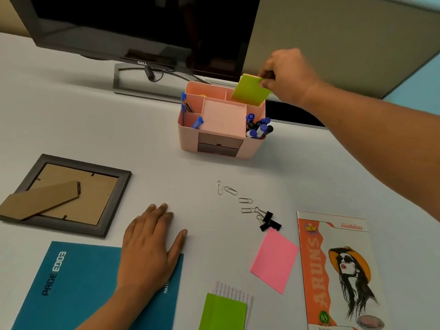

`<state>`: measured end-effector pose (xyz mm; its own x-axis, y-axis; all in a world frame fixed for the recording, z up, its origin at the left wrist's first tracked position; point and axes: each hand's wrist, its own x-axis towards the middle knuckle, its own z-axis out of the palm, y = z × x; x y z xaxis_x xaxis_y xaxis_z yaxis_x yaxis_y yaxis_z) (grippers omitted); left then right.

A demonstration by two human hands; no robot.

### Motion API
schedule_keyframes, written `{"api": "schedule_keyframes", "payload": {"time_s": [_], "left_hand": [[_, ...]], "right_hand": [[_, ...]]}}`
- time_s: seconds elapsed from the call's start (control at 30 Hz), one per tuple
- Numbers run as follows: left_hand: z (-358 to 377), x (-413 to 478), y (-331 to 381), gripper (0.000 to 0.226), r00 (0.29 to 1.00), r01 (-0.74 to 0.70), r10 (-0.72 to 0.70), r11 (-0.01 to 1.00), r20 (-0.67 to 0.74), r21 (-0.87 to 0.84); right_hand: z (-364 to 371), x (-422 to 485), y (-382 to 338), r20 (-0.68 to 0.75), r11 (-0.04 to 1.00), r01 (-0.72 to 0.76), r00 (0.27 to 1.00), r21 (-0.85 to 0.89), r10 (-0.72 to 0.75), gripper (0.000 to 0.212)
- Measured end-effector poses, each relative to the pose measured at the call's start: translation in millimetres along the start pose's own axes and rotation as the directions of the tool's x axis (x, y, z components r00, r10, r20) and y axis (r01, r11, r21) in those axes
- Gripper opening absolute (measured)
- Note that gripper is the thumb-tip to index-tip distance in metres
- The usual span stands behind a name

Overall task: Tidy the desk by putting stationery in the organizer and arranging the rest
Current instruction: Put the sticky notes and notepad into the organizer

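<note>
— Right hand [284,76]?
— Pinching a green sticky pad [250,90] by its far right corner, fingers narrowed on it, hovering tilted over the far right compartment of the pink organizer [221,129].

— Left hand [148,246]?
— Lying flat and wide on the surface [71,120], fingers spread, gripping nothing, heel resting on the right edge of the blue notebook [78,287].

— Already sitting in the organizer?
— Blue pens [258,127] crowding the near right slot, more pens [184,103] standing in the left slots, one blue cap [198,122] poking from the near left slot.

— Lying loose near the middle?
— Paper clips [234,196] scattered in a line, running right into black binder clips [270,221]. Just nearer, a pink sticky pad [275,260], touching the clips' near end or just beside them; hard telling which.

— Elsewhere?
— Picture frame [69,194] lying face down at left, stand flapping outward. Orange magazine [338,272] lying at near right. Green pad on lined sheets [223,312] sitting at the near edge. Monitor [142,27] standing at the far side, behind the organizer.
</note>
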<state>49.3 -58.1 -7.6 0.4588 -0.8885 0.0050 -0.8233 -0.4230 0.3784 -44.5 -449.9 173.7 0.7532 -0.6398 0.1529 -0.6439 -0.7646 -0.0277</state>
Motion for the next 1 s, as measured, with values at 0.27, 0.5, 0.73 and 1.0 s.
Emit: {"api": "schedule_keyframes", "payload": {"time_s": [0.27, 0.5, 0.73, 1.0], "left_hand": [[0.2, 0.6, 0.6, 0.057, 1.000, 0.005, -0.005, 1.000, 0.003, 0.008], [0.0, -0.8, 1.2, 0.056, 1.000, 0.005, -0.005, 1.000, -0.009, 0.022], [1.7, 0.0, 1.3, 0.055, 0.999, -0.008, 0.009, 1.000, -0.031, 0.024], [3.9, -1.4, 0.3, 0.050, 0.999, -0.013, 0.015, 1.000, -0.050, 0.026]], "right_hand": [[5.9, -15.2, 7.7, -0.021, 0.966, -0.177, 0.983, 0.187, 0.184, 0.030], [-4.9, -102.7, 7.1, -0.257, 0.890, -0.310, 0.879, 0.334, 0.403, 0.015], [47.7, -238.9, -64.0, 0.055, 0.798, -0.366, 0.920, 0.478, 0.389, 0.009], [58.9, -348.1, -148.2, 0.498, 0.814, -0.410, 0.850, 0.413, 0.175, 0.049]]}}
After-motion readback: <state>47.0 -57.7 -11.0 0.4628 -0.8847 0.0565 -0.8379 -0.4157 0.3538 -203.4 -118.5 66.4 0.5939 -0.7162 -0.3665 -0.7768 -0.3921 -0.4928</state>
